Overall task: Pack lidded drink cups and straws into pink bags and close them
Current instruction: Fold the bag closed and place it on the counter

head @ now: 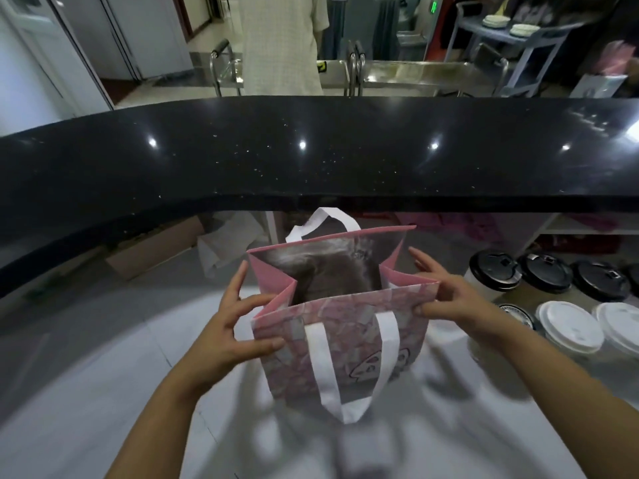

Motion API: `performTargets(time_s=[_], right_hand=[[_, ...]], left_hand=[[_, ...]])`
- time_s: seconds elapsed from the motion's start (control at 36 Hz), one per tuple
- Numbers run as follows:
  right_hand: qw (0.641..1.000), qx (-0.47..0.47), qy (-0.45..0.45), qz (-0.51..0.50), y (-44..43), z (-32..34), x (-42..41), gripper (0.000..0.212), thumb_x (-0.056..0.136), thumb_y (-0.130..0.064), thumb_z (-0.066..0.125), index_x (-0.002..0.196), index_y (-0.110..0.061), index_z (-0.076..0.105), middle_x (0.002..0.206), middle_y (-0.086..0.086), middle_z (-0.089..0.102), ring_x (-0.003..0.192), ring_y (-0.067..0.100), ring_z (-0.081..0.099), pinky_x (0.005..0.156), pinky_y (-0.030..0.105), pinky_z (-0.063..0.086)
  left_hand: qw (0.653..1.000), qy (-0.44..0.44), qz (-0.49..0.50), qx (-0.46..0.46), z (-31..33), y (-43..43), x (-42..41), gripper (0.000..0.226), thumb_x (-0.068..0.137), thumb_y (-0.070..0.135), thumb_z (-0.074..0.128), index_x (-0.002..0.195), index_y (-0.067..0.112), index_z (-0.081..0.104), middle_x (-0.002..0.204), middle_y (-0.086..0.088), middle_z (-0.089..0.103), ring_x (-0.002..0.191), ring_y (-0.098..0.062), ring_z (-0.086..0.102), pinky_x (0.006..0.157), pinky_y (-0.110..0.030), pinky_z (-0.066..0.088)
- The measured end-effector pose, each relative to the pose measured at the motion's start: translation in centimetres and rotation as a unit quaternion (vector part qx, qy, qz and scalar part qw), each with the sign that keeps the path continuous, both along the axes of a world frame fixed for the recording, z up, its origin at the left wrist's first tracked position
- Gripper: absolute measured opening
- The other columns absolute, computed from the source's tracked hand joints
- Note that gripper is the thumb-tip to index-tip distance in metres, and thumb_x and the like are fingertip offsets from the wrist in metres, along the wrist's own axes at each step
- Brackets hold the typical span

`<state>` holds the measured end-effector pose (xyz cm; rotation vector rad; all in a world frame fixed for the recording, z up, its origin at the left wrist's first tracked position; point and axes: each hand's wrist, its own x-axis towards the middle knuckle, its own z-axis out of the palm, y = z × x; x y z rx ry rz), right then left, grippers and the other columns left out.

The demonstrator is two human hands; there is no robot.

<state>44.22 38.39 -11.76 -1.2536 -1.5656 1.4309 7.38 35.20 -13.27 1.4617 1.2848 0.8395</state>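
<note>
We see a pink patterned bag [345, 330] with a silvery lining standing upright and open-mouthed at the centre of a white work surface [103, 392]. One white strap handle [321, 375] hangs down its near panel, and a second white strap handle [333, 216] rises from the far panel at 12 o'clock. The lining is blurred, so we cannot tell whether anything is inside.

Our hands are apart, one on each side of the bag. The left hand [235, 326] is at 9 o'clock, gripping the near left corner with its thumb on the near panel and its fingers on the folded side. The right hand [453, 302] is at 3 o'clock, pinching the near right corner at the rim with its thumb on the panel and its other fingers reaching along the side fold.

Further out at 3 o'clock, apart from the bag, stand pale cups with black lids [494, 271]. Nearer us are cups with white lids [570, 326].

At 12 o'clock a glossy black speckled stone counter [311, 160] runs across the view. Beyond it we see a person in a pale checked shirt [280, 43] beside a steel trolley [415, 74]. At 10 o'clock, under the counter, lies a brown cardboard box [152, 250].
</note>
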Motion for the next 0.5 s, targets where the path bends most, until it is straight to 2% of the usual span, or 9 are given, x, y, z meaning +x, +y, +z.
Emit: performTargets(time_s=[0.08,0.17,0.25,0.31,0.39,0.44,0.5], right_hand=[[0.999,0.003,-0.008,0.036,1.4,0.5,-0.2,0.042,0.066,-0.021,0.080,0.108,-0.025,0.079,0.151,-0.040,0.018,0.122,-0.022,0.045,0.084,0.013,0.052],[0.998,-0.008,0.004,0.067,2.2,0.7,-0.4,0.043,0.068,-0.027,0.080,0.110,-0.021,0.078,0.149,-0.038,0.032,0.124,-0.004,0.054,0.090,0.022,0.054],[0.997,-0.026,0.030,0.068,2.5,0.3,-0.4,0.041,0.077,-0.015,0.078,0.118,-0.019,0.074,0.145,-0.016,0.052,0.123,0.014,0.061,0.093,0.029,0.054],[0.997,-0.013,0.048,0.053,2.3,-0.1,-0.5,0.034,0.079,-0.011,0.078,0.113,-0.014,0.076,0.128,-0.001,0.066,0.115,0.023,0.065,0.091,0.031,0.054],[0.996,0.030,0.077,-0.011,1.6,-0.7,-1.0,0.022,0.078,-0.009,0.076,0.096,-0.018,0.082,0.108,-0.003,0.072,0.102,0.016,0.070,0.083,0.023,0.055],[0.993,0.058,0.080,-0.058,1.1,-1.3,-1.4,0.025,0.080,-0.007,0.073,0.096,-0.023,0.082,0.101,-0.006,0.075,0.096,0.009,0.071,0.079,0.018,0.054],[0.988,0.077,0.087,-0.098,0.9,-1.6,-1.8,0.025,0.085,-0.001,0.071,0.098,-0.020,0.082,0.098,-0.002,0.077,0.093,0.010,0.072,0.076,0.017,0.054]], left_hand=[[0.999,0.010,-0.046,-0.012,0.5,1.0,-0.4,0.070,0.048,0.067,0.085,0.115,0.057,0.067,0.134,0.064,0.011,0.138,0.004,0.027,0.114,-0.040,0.033],[0.998,0.010,-0.061,-0.031,1.1,1.9,-0.3,0.060,0.054,0.058,0.085,0.112,0.049,0.073,0.132,0.061,0.023,0.130,0.010,0.034,0.111,-0.038,0.037],[0.999,0.002,-0.034,-0.029,1.5,2.4,-0.2,0.046,0.064,0.054,0.086,0.106,0.037,0.079,0.134,0.040,0.045,0.125,0.002,0.050,0.104,-0.040,0.051],[1.000,-0.011,-0.001,-0.005,1.5,2.4,-0.2,0.030,0.074,0.046,0.084,0.101,0.033,0.080,0.126,0.024,0.058,0.117,-0.007,0.058,0.093,-0.039,0.059],[0.997,-0.024,0.056,0.037,1.3,2.3,0.1,0.019,0.077,0.036,0.072,0.094,0.040,0.080,0.108,0.010,0.070,0.103,-0.012,0.066,0.081,-0.030,0.062],[0.995,-0.031,0.080,0.050,1.1,2.2,0.6,0.019,0.077,0.036,0.070,0.090,0.045,0.079,0.100,0.009,0.074,0.097,-0.012,0.069,0.076,-0.024,0.061],[0.991,-0.048,0.106,0.060,1.0,2.3,1.3,0.018,0.075,0.036,0.071,0.087,0.047,0.079,0.095,0.009,0.077,0.093,-0.012,0.072,0.072,-0.022,0.061]])
